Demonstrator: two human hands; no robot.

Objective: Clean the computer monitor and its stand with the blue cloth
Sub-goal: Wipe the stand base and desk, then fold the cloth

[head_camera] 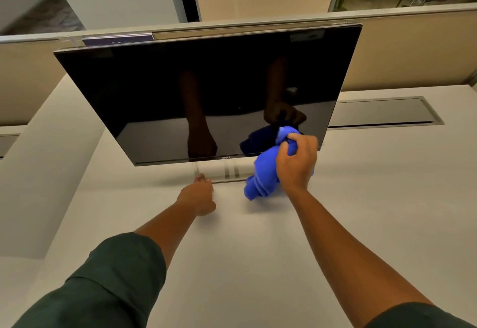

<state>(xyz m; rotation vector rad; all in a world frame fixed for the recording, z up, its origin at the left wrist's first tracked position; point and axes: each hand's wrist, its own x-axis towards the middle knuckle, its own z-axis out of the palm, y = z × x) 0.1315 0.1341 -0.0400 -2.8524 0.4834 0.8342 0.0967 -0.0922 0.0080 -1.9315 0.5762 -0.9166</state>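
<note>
A black monitor [206, 90] with a dark, switched-off screen stands on the pale desk [245, 250], tilted toward me. Under its lower edge the white stand base [227, 171] shows. My right hand [296, 162] grips a bunched blue cloth [265, 172] at the screen's lower right corner; the cloth's top touches the screen and its lower end hangs down to the stand base. My left hand [200, 196] rests at the front left edge of the stand base, fingertips touching it. Both hands are mirrored in the screen.
A beige partition [413, 51] runs behind the monitor, with a window and plants beyond. A grey cable hatch [382, 112] lies in the desk at the right. A purple label strip [116, 39] sits on the partition rail.
</note>
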